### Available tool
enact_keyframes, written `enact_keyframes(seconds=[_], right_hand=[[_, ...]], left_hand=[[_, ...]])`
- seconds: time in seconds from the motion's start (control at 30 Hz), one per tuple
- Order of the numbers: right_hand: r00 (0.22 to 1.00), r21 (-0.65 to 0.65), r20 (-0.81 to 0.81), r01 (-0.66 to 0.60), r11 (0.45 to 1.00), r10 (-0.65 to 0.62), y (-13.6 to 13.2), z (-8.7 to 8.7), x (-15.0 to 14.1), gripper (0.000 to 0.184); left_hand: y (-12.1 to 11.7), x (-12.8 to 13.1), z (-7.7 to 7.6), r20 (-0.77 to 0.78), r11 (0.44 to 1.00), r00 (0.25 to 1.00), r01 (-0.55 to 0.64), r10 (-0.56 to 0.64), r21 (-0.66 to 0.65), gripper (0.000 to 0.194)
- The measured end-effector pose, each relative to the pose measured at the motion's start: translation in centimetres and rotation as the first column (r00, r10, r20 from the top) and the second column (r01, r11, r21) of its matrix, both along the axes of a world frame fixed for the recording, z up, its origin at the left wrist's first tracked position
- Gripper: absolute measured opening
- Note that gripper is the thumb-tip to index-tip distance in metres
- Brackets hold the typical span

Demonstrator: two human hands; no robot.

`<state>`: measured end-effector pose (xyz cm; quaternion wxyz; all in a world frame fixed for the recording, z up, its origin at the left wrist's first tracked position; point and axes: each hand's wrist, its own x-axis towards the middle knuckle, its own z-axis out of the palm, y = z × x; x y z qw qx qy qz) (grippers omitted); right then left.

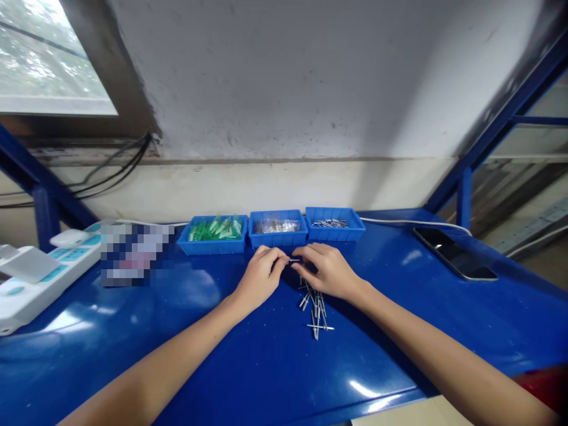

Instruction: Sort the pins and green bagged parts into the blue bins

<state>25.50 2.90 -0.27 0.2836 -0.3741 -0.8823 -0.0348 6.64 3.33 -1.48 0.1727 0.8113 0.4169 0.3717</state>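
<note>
Left hand [262,273]: thumb and forefinger pinched on small metal pin [294,260], between both hands | right hand [327,271]: thumb and forefinger slightly parted around its end, contact I cannot tell | loose pins [316,307]: on blue table [257,367]

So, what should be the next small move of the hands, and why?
Perhaps the right hand should gently close its thumb and forefinger on the small metal piece: the left hand appears to pinch one end, and the other end points into the gap between the right thumb and forefinger.
</note>
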Motion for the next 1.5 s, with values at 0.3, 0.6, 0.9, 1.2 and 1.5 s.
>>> enact_keyframes(seconds=[0.3,0.6,0.9,1.2,1.5], right_hand=[[0.992,0.240,-0.083,0.114,0.964,-0.096,0.5,0.5,1.3,0.025],[0.564,0.225,-0.675,0.771,0.595,-0.475,2.1,3.3,7.4,0.024],[0.864,-0.135,-0.158,0.460,0.877,-0.478,2.0,0.4,3.4,0.027],[0.966,-0.200,-0.100,0.215,0.956,-0.239,0.9,-0.4,1.2,0.024],[0.997,-0.062,-0.054,-0.053,0.997,0.049,0.0,-0.4,0.3,0.014]], left_hand=[[-0.3,0.5,0.1,-0.141,0.991,0.990,-0.034,0.016,-0.127,0.028],[-1.2,1.4,0.0,-0.304,0.988,0.949,-0.123,0.089,-0.095,0.015],[-1.4,1.2,0.1,-0.344,0.993,0.931,-0.116,0.119,0.031,0.024],[-0.4,0.1,-0.4,-0.418,0.982,0.892,-0.118,0.171,0.148,0.015],[-0.2,-0.1,-0.7,0.025,0.990,0.998,0.065,-0.063,-0.125,0.003]])
